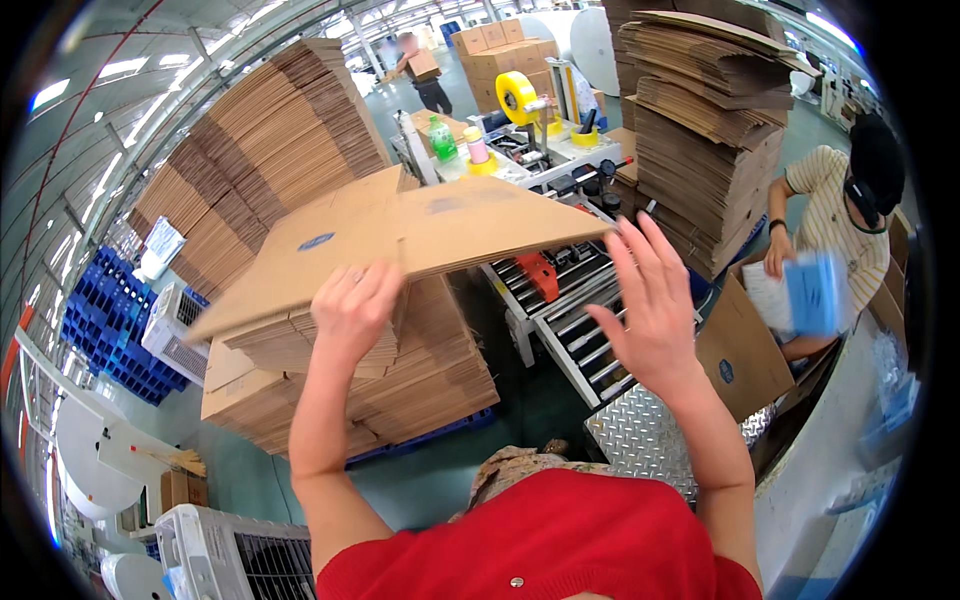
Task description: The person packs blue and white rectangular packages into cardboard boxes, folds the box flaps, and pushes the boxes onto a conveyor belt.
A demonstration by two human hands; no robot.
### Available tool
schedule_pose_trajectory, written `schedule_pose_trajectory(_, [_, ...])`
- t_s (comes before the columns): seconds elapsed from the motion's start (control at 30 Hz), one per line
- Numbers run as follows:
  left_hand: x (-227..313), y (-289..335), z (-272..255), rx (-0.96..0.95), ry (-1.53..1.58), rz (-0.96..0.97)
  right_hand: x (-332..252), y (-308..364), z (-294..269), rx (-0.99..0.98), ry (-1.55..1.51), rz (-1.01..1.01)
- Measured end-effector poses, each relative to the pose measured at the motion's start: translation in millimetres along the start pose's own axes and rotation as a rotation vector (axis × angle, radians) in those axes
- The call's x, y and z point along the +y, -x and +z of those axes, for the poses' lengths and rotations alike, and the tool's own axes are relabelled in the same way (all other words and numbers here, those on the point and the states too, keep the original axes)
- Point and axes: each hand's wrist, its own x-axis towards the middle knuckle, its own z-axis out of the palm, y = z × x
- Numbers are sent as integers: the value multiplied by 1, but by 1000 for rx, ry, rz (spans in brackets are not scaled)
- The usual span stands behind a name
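A flattened cardboard box [480, 215] lies tilted across the front of me, above a stack of flattened boxes [420, 355]. Along its near edge, my left hand [355, 300] is closed, with the fingers curled over the cardboard. My right hand [650, 310] is raised by the board's right corner, fingers stretched and apart. Its fingertips are at that corner; whether they touch it I cannot tell. Below the right end of the board runs a roller conveyor [575, 345], partly covered by the cardboard.
Tall stacks of flat cardboard [290, 130] [700, 150] rise at the left and right. A taping machine with a yellow tape roll [516, 97] stands beyond. A co-worker [835, 230] at the right handles a blue-and-white pack over an open box [740, 350]. Another person carries a box far back.
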Motion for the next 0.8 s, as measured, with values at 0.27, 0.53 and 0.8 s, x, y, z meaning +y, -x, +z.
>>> schedule_pose_trajectory(0.27, [71, -159, 37, 104, 471, 361, 51, 21, -43, 46, 418, 226])
schedule_pose_trajectory(0.53, [193, -186, 232, -66, 1008, -47, 97, 142, -73, -367, 599, 812])
schedule_pose_trajectory(0.8, [339, -98, 279, -224, 1416, -1063, 71, 205, -56, -775, 406, 1110])
